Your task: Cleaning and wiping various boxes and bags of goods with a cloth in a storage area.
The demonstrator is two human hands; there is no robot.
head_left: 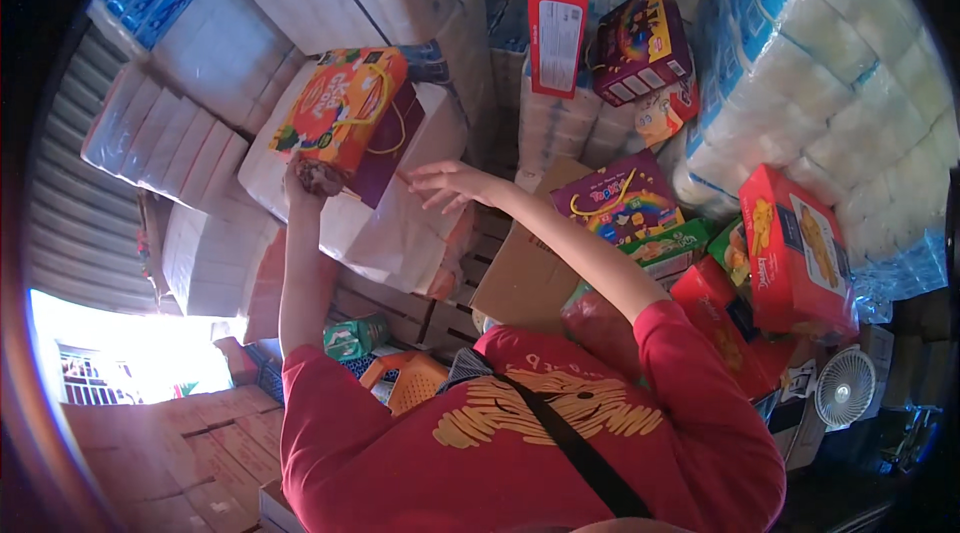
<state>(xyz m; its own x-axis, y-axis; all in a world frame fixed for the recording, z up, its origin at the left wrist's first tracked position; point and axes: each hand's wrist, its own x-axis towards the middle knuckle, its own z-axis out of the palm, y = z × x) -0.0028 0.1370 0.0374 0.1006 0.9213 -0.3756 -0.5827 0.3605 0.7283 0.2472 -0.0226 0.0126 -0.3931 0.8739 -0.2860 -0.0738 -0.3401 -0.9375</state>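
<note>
My left hand (299, 176) is closed on a small, crumpled, brownish-grey thing (323, 179), whose kind I cannot make out. It is at the near corner of an orange gift box (335, 108) with a yellow cord handle. Under that box is a purple box (392, 148), also with a yellow cord. Both lie on a white plastic-wrapped bale (385, 243). My right hand (450, 183) reaches across from the right, its fingers stretched and apart, just right of the purple box and holding nothing.
Plastic-wrapped white packs (820, 83) rise at the right. Red cartons (560, 23) and purple gift boxes (615, 195) stand around an open brown carton (530, 278). Nearer me are an orange plastic stool (415, 380) and a white fan (845, 386). Brown cartons (190, 453) are stacked lower left.
</note>
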